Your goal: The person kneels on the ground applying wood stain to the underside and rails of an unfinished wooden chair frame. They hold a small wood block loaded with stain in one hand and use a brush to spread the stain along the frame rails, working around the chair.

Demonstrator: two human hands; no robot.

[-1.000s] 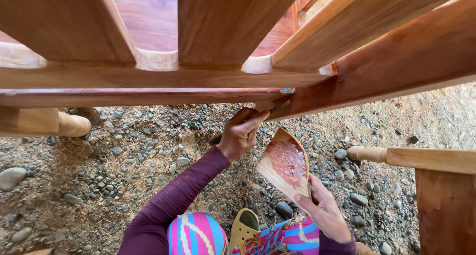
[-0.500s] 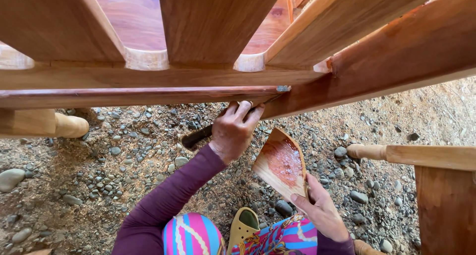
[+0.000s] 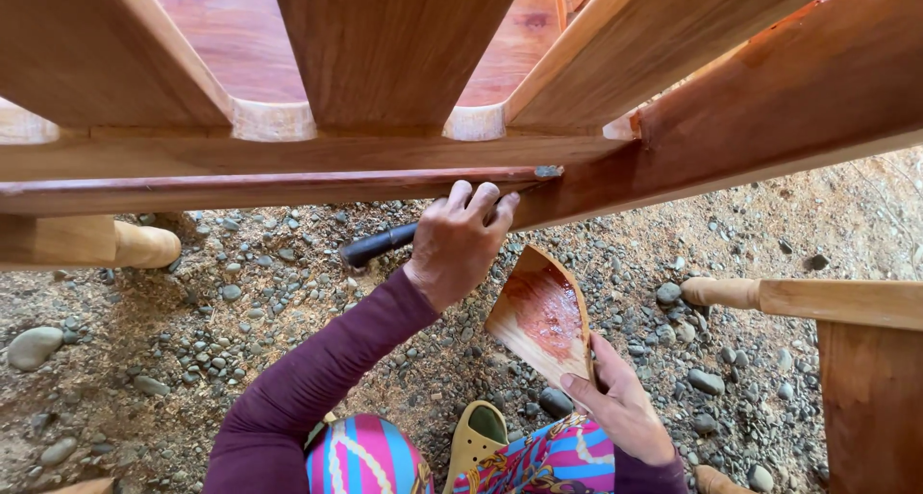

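Note:
My left hand (image 3: 464, 239) is closed on a brush whose black handle (image 3: 377, 245) sticks out to the left. The brush tip is hidden by my fingers, pressed up under the dark wet rail (image 3: 288, 186) of a large wooden frame. My right hand (image 3: 620, 407) holds a torn cardboard piece (image 3: 543, 313) smeared with reddish-brown stain, tilted up just below and right of the left hand. A purple sleeve covers my left arm.
Wooden slats (image 3: 385, 42) fill the top of the view. A round wooden leg (image 3: 125, 244) lies at the left, another turned leg (image 3: 731, 292) and a board (image 3: 870, 398) at the right. Gravel and sawdust (image 3: 192, 340) cover the ground. My yellow clog (image 3: 476, 436) is below.
My left hand has turned over against the rail, and the black brush handle now shows pointing left. The cardboard in my right hand has stayed nearly still.

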